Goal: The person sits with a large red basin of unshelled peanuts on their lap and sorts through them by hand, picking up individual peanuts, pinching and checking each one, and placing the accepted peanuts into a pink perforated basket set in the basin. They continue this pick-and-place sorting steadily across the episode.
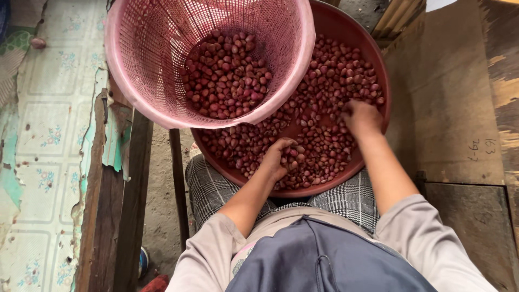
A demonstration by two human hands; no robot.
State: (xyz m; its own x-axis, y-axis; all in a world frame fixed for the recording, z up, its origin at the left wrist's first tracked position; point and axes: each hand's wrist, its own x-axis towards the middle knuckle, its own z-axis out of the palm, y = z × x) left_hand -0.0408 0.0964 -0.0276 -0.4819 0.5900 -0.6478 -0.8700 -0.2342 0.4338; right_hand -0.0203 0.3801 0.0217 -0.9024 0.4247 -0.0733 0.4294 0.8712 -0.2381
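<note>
inside red basin [373, 59], shallots [324, 146] under left hand [280, 159], right hand [361, 116]

No packages, labels, signs or screens show here, only faint handwritten marks on the brown wooden board [459, 108] at right.

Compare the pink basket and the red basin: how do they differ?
The pink mesh basket has perforated walls; the red basin is solid. The basket is deeper and tilted, resting over the basin's far-left rim, while the basin is shallow and sits on the person's lap. The left hand and right hand are in the basin, none in the basket. Both are round and hold small red shallots.
</note>
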